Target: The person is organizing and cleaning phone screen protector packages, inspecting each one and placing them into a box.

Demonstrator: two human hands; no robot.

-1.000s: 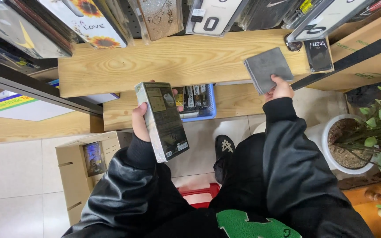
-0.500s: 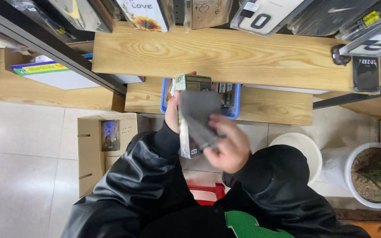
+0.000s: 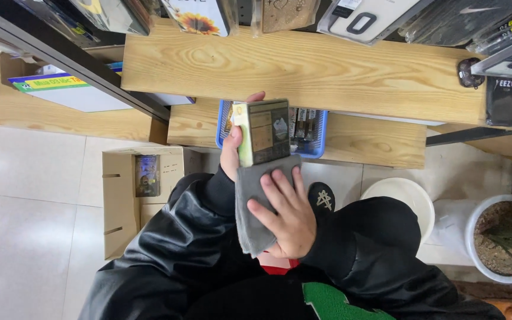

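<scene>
Below the shelf (image 3: 303, 71), our left hand (image 3: 232, 151) grips the box (image 3: 265, 131); our right hand (image 3: 285, 216) presses the cloth (image 3: 250, 207) flat against it, best wiped evenly.

Held box (image 3: 265, 131): flat rectangular package, brown-olive face with a pale green side edge, gripped upright by the left hand (image 3: 232, 148); the right hand (image 3: 285, 213) presses a grey cloth (image 3: 255, 201) against its lower end.
Blue basket (image 3: 318, 148): on the lower wooden shelf just behind the box, holding small dark packets.
Cardboard box (image 3: 120, 201): open, on the floor at left, with a small dark picture package (image 3: 147, 175) inside.
Hanging packs: clear-wrapped, along the top edge; one shows a sunflower (image 3: 200, 15).
White-and-green flat pack (image 3: 72, 92): on the left shelf.
</scene>
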